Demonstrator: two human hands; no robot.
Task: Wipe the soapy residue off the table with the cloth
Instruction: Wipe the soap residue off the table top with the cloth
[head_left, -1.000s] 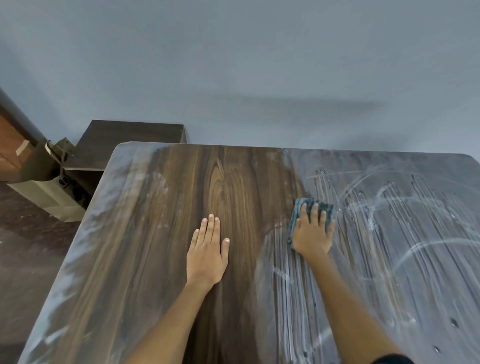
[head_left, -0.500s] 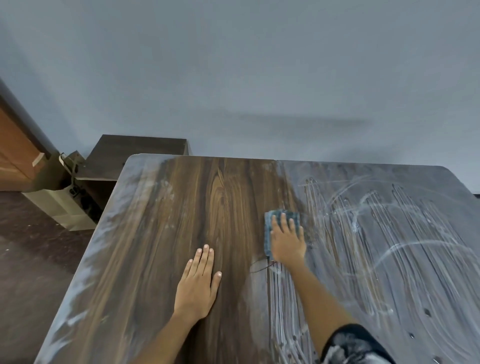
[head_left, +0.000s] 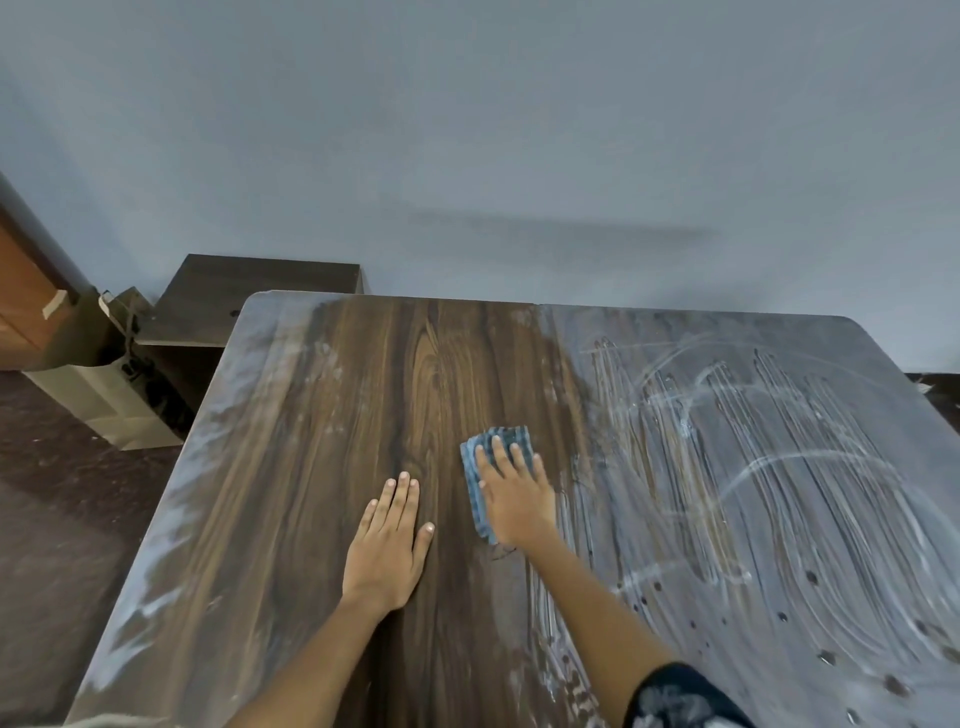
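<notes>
I am mid-wipe on the desk (head_left: 322, 467). My right hand (head_left: 514, 499) lies flat, fingers straight, pressing the one blue cloth (head_left: 480, 470) down at the border between the clean dark wood in the middle and the soapy residue (head_left: 753, 467) that whitens the whole right half. My left hand (head_left: 389, 540) rests flat and open on the cleared strip, just beside the cloth, holding nothing. As I judge it, roughly half the job remains. The next move calls for a firm stroke rightward into the streaks, with overlapping passes. A paler band along the left edge may be more residue, though it could be glare. Count: one cloth, one desk, two hands.
</notes>
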